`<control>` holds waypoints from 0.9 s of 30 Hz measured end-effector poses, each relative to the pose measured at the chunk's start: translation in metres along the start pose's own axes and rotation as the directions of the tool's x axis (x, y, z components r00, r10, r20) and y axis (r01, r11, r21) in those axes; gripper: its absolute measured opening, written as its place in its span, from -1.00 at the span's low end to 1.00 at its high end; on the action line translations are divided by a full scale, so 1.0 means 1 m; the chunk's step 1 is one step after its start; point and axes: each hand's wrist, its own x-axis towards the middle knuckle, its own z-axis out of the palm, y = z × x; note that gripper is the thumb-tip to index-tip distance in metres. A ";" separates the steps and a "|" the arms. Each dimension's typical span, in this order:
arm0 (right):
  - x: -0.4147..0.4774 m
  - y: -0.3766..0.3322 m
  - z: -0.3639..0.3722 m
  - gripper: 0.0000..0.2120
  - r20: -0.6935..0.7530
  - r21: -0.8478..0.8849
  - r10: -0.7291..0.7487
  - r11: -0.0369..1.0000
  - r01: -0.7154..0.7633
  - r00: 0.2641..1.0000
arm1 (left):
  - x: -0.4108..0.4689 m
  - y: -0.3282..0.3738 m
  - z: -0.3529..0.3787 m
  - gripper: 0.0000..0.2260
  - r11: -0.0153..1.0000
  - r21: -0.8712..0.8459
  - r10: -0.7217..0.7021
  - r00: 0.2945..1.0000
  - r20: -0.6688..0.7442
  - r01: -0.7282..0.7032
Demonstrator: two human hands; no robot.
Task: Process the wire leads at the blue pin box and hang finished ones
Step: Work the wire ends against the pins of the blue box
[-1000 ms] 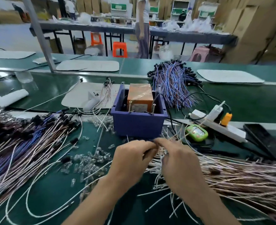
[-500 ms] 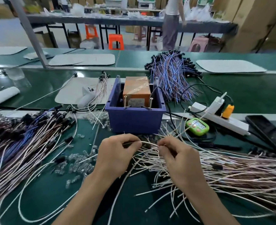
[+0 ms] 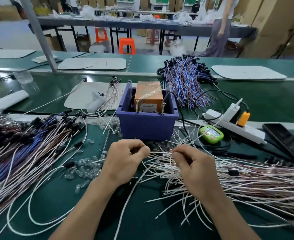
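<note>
**Figure.** Left hand (image 3: 125,161) and right hand (image 3: 194,168), fingers curled, each pinch 1 thin white wire lead (image 3: 160,152) stretched between them. It was apparently drawn from the loose pile of white leads (image 3: 246,181) at right. The work sits just before the dark blue plastic pin box (image 3: 147,126), keeping its 2 upright brass screws (image 3: 137,106) within reach.

One blue pin box (image 3: 147,126), two upright screws (image 3: 137,105), one green timer (image 3: 211,134), one power strip (image 3: 243,129), one phone (image 3: 284,141), two orange stools (image 3: 127,45); wire leads (image 3: 246,179) too many to count.
</note>
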 end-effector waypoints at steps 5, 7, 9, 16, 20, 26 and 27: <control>-0.001 -0.001 -0.008 -0.88 -0.141 -0.034 0.065 0.997 -0.071 0.988 | 0.005 -0.002 -0.016 -0.69 0.884 0.371 -0.039 0.836 -0.548 0.285; -0.002 -0.003 -0.008 -0.88 -0.163 -0.037 0.106 0.993 -0.114 0.981 | 0.008 -0.005 -0.025 -0.81 0.855 0.383 -0.002 0.741 -0.672 0.350; -0.001 -0.005 -0.008 -0.83 -0.147 -0.028 0.121 0.992 -0.126 0.982 | 0.010 -0.010 -0.033 -0.76 0.862 0.297 -0.101 0.714 -0.693 0.410; -0.001 -0.004 -0.008 -0.91 -0.166 0.008 0.137 0.991 -0.137 0.977 | 0.004 0.001 -0.028 -0.48 0.977 0.035 -0.160 0.828 -0.538 0.211; -0.002 -0.006 -0.005 -0.91 -0.239 0.002 0.110 0.994 -0.113 0.965 | -0.017 0.027 0.004 -0.37 1.000 -0.020 0.003 0.929 -0.370 -0.011; -0.004 -0.008 -0.005 -0.88 -0.194 -0.014 0.030 0.999 -0.033 0.981 | -0.011 0.044 0.031 -0.64 0.554 -0.729 -0.521 0.850 0.074 0.402; -0.004 -0.007 -0.005 -0.87 -0.179 -0.017 0.027 0.999 -0.031 0.983 | -0.007 0.041 0.028 -0.72 0.365 -0.842 -0.600 0.792 0.113 0.397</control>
